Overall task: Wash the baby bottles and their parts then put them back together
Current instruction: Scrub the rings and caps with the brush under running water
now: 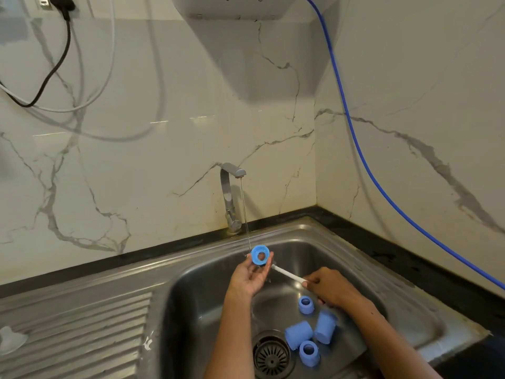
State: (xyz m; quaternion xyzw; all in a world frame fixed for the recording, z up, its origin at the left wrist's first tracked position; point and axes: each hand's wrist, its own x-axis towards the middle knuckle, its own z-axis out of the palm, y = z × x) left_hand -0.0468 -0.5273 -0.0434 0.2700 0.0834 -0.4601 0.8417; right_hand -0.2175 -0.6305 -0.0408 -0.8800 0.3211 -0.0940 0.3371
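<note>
While our left hand point(250, 277) pinches the blue collar ring point(261, 255) under the trickle point(245, 214) (twelve o'clock), our right hand point(332, 289) grips the white brush handle point(287, 274).

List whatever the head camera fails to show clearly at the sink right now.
- Brush, head view: its working end sits behind the blue ring and left hand; the handle's rear is buried in the right hand.
- Clear part on the drainboard: cut off by the left edge, too blurred to identify.
- Blue parts in the sink: the right forearm covers part of one.
- Power plug: cropped by the top edge.
</note>
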